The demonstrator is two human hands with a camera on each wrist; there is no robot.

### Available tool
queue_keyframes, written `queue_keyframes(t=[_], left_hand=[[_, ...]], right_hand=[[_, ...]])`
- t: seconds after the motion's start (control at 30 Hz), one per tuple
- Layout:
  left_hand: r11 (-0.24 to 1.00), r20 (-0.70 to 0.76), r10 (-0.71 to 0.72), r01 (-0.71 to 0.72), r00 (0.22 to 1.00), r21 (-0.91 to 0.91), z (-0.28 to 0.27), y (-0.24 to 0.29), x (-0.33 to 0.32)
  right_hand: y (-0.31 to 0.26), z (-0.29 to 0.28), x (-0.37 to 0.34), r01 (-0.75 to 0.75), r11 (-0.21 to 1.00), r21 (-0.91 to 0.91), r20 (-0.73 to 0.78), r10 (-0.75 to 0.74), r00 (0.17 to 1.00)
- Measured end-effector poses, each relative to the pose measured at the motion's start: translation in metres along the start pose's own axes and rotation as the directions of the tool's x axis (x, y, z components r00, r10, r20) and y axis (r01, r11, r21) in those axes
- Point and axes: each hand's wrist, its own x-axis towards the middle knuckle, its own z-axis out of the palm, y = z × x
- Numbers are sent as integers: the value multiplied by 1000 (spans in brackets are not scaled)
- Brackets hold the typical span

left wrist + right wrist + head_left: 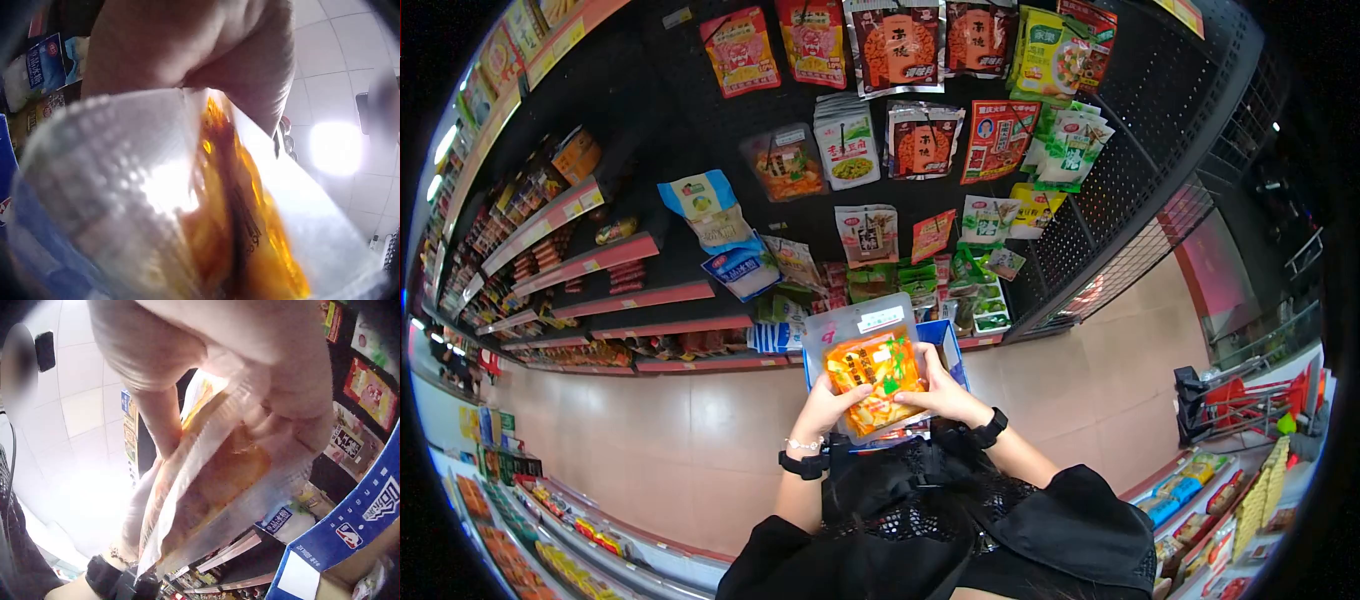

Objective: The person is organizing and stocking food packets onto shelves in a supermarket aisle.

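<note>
A clear, flat packet with orange and red contents (870, 365) is held face up in front of the body in the head view. The left hand (837, 400) pinches its left lower edge, thumb on the front. On the opposite edge the right hand (945, 388) grips it, thumb also across the front. From the left wrist view, the packet (219, 206) shows edge-on below the left hand (194, 50). In the right wrist view, the right hand (250, 362) has fingers behind the packet (219, 481) and the thumb on its other face.
A blue open box (956, 360) is behind and below the packet; its printed side (350, 531) shows at right. Hanging seasoning packets (898, 45) cover a black rack ahead. Shelves (590, 265) run along the left, a mesh side panel (1145, 250) stands right, and red stools (1250, 400) are farther right.
</note>
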Motion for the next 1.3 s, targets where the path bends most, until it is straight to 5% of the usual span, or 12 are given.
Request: queue_keyframes(t=[0.1, 0.17, 0.23, 0.37, 0.43, 0.5, 0.57, 0.63, 1.3], left_hand=[[1000, -12, 12, -12, 1000, 26, 6, 6, -2], [995, 17, -9, 7, 1000, 104, 10, 10, -2], [990, 28, -20, 16, 999, 142, 14, 6, -4], [983, 83, -49, 34, 995, 179, 24, 2, -9], [985, 110, -44, 25, 993, 170, 28, 3, -11], [989, 129, -46, 27, 991, 142, 31, 3, -14], [978, 158, -85, 52, 984, 200, 25, -9, -15], [961, 185, -132, 80, 974, 263, 23, -11, -18], [972, 162, -197, 171, 967, 159, 32, -23, -12]], right_hand=[[-6, -2, -2, -6, 994, -112, 7, 7, 1000], [-9, -7, -1, -209, 978, 22, 6, 208, 978], [-11, -6, 2, 0, 984, -179, -210, -39, 977], [-49, -1, 13, 60, 756, -651, -396, -406, 824], [-61, 0, 16, 68, 773, -630, -416, -410, 812], [-48, -15, 22, 8, 887, -462, -327, -179, 928], [-41, -19, 18, -22, 904, -427, -364, -150, 919], [-40, -24, 13, -142, 963, -230, -268, 78, 960], [-32, -41, -10, -182, 977, -107, -258, 150, 954]])
